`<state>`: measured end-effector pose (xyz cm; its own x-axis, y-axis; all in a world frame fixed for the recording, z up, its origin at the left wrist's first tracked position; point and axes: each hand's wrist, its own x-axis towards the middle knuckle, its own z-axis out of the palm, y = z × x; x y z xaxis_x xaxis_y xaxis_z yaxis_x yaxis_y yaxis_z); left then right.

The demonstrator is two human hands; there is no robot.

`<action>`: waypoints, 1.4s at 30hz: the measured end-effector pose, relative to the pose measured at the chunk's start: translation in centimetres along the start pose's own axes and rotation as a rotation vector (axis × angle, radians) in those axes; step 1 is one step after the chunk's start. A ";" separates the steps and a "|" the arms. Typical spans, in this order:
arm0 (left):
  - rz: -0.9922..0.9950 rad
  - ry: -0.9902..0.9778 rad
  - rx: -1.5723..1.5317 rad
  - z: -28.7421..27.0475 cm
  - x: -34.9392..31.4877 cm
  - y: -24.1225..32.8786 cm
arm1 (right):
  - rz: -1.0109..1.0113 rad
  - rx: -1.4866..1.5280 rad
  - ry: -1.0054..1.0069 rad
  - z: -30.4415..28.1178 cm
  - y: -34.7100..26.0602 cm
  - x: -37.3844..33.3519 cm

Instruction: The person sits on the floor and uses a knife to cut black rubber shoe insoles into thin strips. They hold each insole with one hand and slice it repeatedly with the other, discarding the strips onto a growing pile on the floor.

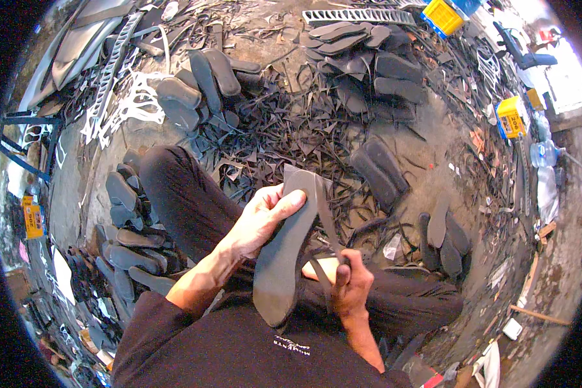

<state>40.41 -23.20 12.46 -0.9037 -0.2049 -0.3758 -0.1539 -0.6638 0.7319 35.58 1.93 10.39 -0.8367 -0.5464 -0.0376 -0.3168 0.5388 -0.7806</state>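
A long grey shoe sole (280, 258) stands tilted over my lap, its far end pointing away from me. My left hand (262, 218) grips its left edge, thumb pressed on the upper face. Along the sole's right side, a narrow dark strip (328, 220) runs from the far end down to my right hand (352, 284). That hand is closed around the strip's lower end; whether a tool is also inside the fist is hidden. Behind the sole's far end shows a pale, angular flap of sheet (291, 173).
Dark offcuts (284, 123) cover the floor ahead of my crossed legs. Stacks of soles lie at the far left (207, 77), far right (368, 64), beside my left knee (124, 194) and by my right knee (445, 233). A yellow box (512, 118) stands at right.
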 end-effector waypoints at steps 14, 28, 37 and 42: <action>0.255 0.238 0.156 0.5 1.1 2.2 | 0.284 0.462 -0.582 -12.0 -6.2 12.5; 0.385 0.462 -0.355 -0.4 -0.1 -1.3 | -0.053 0.224 -0.050 6.7 -3.4 2.5; 0.328 0.389 -0.352 -0.1 -2.5 -2.0 | -0.200 0.164 -0.071 5.3 -3.4 4.5; 0.259 0.435 -0.241 -0.9 -3.7 -2.7 | 0.074 0.155 -0.492 0.4 -7.6 6.4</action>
<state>44.49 -21.32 11.35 -0.6440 -0.6269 -0.4384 0.1929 -0.6876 0.7000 32.79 -5.89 15.83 -0.5335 -0.7674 -0.3557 -0.1638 0.5063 -0.8466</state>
